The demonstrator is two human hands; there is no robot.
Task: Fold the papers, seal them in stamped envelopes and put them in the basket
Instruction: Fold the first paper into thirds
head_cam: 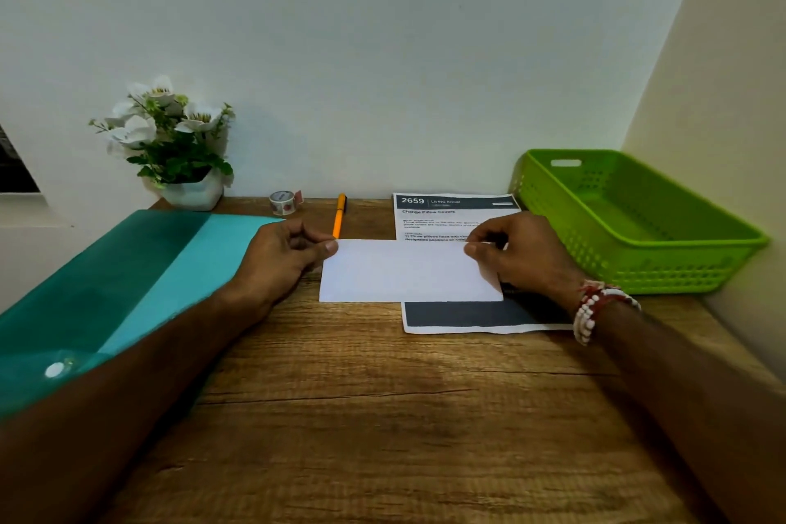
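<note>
Both hands hold a plain white rectangle [404,270], an envelope or a folded paper, I cannot tell which, just above the wooden table [383,417]. My left hand [283,257] pinches its upper left corner. My right hand [516,253] grips its right end. Under it lies a printed sheet [451,208] with a dark header and a dark band at its near edge. A green plastic basket [638,221] stands at the right and looks empty. A small roll of stamps [284,201] sits at the back near the wall.
A teal plastic folder [119,281] with a snap button covers the table's left side, partly under my left forearm. An orange pen [339,215] lies behind the white rectangle. A white pot of white flowers [178,149] stands at the back left. Walls close in behind and on the right.
</note>
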